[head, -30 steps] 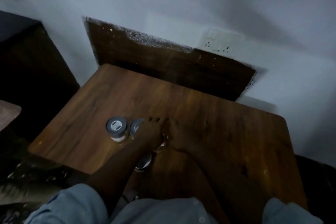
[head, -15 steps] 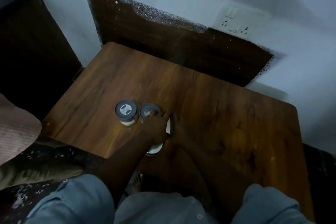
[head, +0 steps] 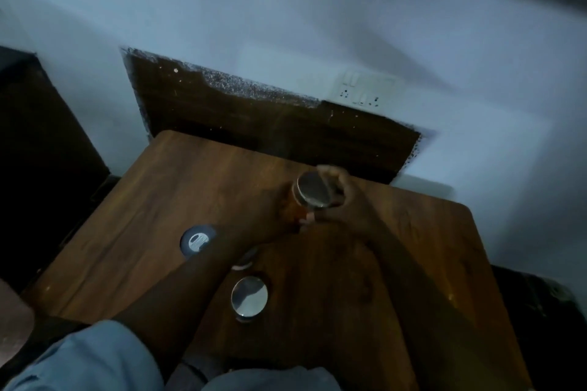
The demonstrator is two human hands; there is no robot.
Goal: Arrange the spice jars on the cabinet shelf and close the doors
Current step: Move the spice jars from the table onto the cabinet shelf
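The right hand (head: 346, 200) is wrapping its grip round the lid end of the tilted jar (head: 313, 190), near frame centre over the worktop (head: 152, 200). The jar's long axis is running down-left from the lid toward the left hand (head: 279, 213), which is meeting its body; that grip is too dim to tell. The grey-lidded jar (head: 197, 240) and the steel-lidded jar (head: 249, 297) are standing below and left of it, nearer the left arm.

Table (head: 413, 247) brown, wood-grained. Held jar (head: 312, 192), twelve o'clock: silver lid, orange-brown body. Grey lid (head: 197, 240), nine o'clock: white centre. Wall (head: 286, 25) pale bluish-white. Sleeve (head: 95, 359) light blue.
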